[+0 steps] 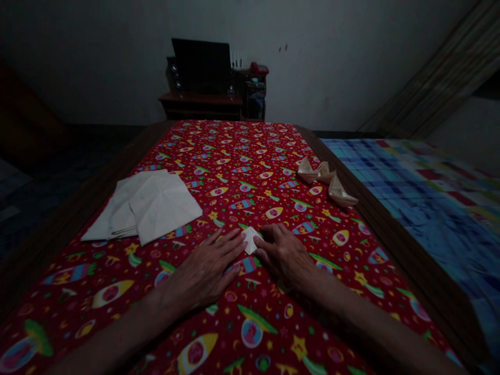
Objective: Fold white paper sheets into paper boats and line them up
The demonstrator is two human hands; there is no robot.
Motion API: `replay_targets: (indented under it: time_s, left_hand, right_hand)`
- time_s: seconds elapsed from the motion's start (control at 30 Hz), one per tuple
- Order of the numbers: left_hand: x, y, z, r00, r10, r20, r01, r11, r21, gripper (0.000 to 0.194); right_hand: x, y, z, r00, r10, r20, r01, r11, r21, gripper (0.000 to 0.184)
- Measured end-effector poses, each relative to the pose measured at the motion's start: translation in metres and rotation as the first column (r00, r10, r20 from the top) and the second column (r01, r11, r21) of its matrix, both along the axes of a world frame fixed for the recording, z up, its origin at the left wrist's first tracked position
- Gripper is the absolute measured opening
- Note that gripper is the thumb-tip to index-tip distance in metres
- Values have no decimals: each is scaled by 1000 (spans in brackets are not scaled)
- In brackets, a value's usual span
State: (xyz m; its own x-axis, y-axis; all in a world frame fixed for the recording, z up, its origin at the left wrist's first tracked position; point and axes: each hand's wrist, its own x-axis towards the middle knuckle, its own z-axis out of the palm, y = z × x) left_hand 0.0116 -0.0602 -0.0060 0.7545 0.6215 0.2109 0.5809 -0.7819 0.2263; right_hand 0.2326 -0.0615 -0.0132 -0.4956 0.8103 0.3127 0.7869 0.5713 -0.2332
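Observation:
A small folded piece of white paper (250, 240), roughly diamond-shaped, lies on the red patterned cloth (234, 182) between my two hands. My left hand (213, 265) rests flat with its fingers stretched out, the fingertips touching the paper's left edge. On the other side, my right hand (287, 255) has its fingers curled, and the thumb and index finger meet the paper's right edge. Folded paper boats (341, 191) stand farther off to the right. To the left lies a stack of white paper sheets (164, 203) with crease marks.
The cloth covers a long table with a dark wooden edge (422, 260). Beyond its far end stand a monitor (202, 65) on a desk (201, 101) and a red telephone (259, 68). A blue checked cover (363, 161) spreads out at the right. The room is dim.

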Motion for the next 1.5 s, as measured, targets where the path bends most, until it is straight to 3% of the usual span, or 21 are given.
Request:
replay_targets:
  time_s: [0.1,0.17,0.23,0.33,0.47,0.57,0.67,0.77,0.9,1.0,1.23,1.33,1.5]
  left_hand:
    - [2,11,-4,973,59,223,-48,997,-54,28]
    - [8,23,-7,929,177,324,-156,984,-89,23]
    - [15,34,-9,911,253,326,-229,967,-112,22]
    - [25,42,-6,924,282,257,-246,956,-162,19]
    - [34,40,4,913,351,208,-259,893,-368,15]
    - [36,37,8,890,394,230,-238,831,-503,16]
    - [35,36,10,864,429,265,-210,784,-584,18]
    - [32,34,10,839,455,298,-178,747,-641,19]
    - [28,32,9,831,453,323,-149,741,-655,20]
    - [27,31,6,818,449,360,-137,759,-637,20]
    - [30,26,0,765,499,406,-194,781,-594,23]
    - [32,23,-2,743,509,433,-206,791,-577,22]
    - [34,21,2,772,444,454,-200,849,-490,17]
  right_hand:
    - [3,5,-3,991,-3,-136,-4,999,-46,18]
    - [3,8,-2,982,-35,-184,16,994,-104,18]
    - [4,10,0,977,-57,-205,28,989,-143,23]
    - [4,12,-1,967,-54,-249,13,986,-164,27]
    - [2,16,-8,918,-96,-385,0,970,-242,21]
    - [-2,17,-13,836,-162,-524,-49,929,-366,16]
    - [-5,17,-14,697,-275,-662,-92,882,-463,15]
    - [-8,17,-10,597,-367,-713,-145,825,-546,12]
    - [-9,17,-2,630,-378,-679,-202,764,-613,11]
    - [-9,16,3,646,-366,-670,-221,750,-624,12]
    - [-10,15,4,690,-352,-632,-135,796,-590,11]
    - [-11,14,3,700,-361,-616,-125,787,-604,12]
    - [-11,11,8,727,-335,-600,-131,790,-599,14]
